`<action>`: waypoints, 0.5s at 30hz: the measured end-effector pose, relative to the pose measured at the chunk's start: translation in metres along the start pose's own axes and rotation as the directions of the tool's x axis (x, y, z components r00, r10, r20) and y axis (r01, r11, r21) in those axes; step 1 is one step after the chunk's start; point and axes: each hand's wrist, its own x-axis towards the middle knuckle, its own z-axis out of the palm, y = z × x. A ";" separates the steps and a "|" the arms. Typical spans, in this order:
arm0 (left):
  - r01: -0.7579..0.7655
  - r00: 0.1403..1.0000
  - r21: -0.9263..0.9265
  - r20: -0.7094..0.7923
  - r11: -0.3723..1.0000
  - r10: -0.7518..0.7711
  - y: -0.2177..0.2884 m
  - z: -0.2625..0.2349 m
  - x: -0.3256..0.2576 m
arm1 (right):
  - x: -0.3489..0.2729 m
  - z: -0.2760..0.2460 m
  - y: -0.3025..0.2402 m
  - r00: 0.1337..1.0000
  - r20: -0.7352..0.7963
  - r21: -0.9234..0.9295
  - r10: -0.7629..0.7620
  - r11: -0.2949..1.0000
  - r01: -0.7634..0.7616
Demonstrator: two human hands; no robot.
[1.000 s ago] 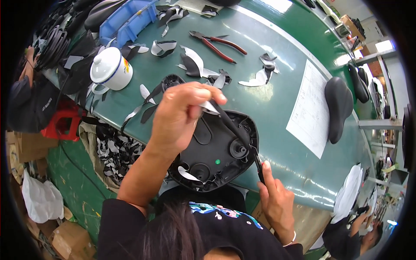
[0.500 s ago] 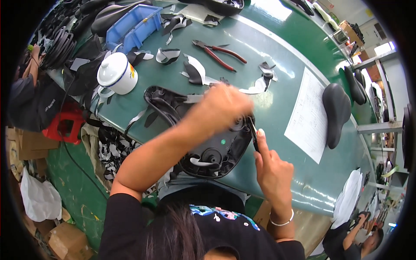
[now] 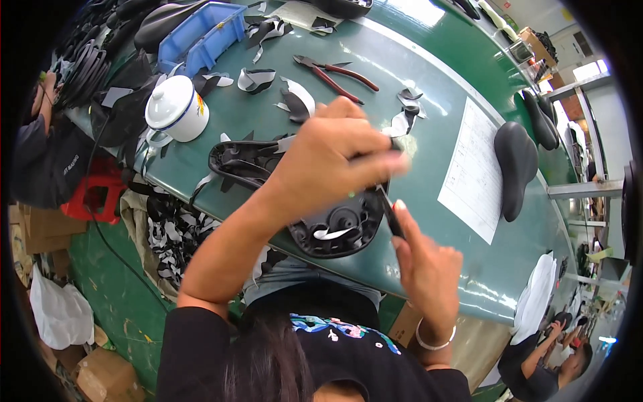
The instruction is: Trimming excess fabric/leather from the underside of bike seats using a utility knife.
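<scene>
A black bicycle saddle (image 3: 309, 234) lies upside down at the table's near edge, its hollow underside facing up and its narrow end toward the left. My left hand (image 3: 328, 151) is closed above its middle, fingers partly smeared by motion. Something small and dark shows by the fingertips, but I cannot make it out. That hand and forearm hide much of the saddle. In my right hand (image 3: 429, 264) is a thin knife (image 3: 390, 216) with a dark handle, index finger stretched along it. The blade's tip is at the saddle's right rim.
Red-handled cutting pliers (image 3: 338, 77) and black-and-white scraps (image 3: 298, 100) lie beyond the saddle. A lidded white mug (image 3: 177, 110) and a blue bin (image 3: 201, 40) stand left. Rightward are a paper sheet (image 3: 472, 174) and another saddle (image 3: 516, 171). Other people work at both sides.
My left hand has shifted slightly and turned, its thumb now pointing right. The saddle's wide end has moved a little up in view. The knife stays at the right rim.
</scene>
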 end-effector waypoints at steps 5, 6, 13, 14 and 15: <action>-0.284 0.959 0.725 0.207 0.627 0.195 -0.048 0.005 0.007 | 0.035 -0.006 0.012 0.995 -0.069 -0.049 -0.067 0.997 0.063; -0.213 0.963 0.638 0.008 0.740 0.270 -0.058 0.011 0.014 | 0.035 -0.003 0.008 0.992 -0.096 -0.065 -0.079 0.995 0.073; 0.279 0.811 -0.297 -0.436 0.913 -0.390 -0.060 -0.006 0.014 | 0.009 -0.011 0.012 0.992 -0.018 -0.024 -0.128 0.992 0.127; 0.300 0.843 -0.443 -0.292 0.845 -0.452 -0.055 -0.014 0.002 | 0.021 -0.021 0.016 0.994 0.051 -0.136 -0.100 0.985 0.106; 0.324 0.869 -0.577 -0.132 0.750 -0.477 -0.048 -0.015 -0.005 | 0.036 -0.026 0.031 0.994 0.049 -0.144 -0.095 0.984 0.101</action>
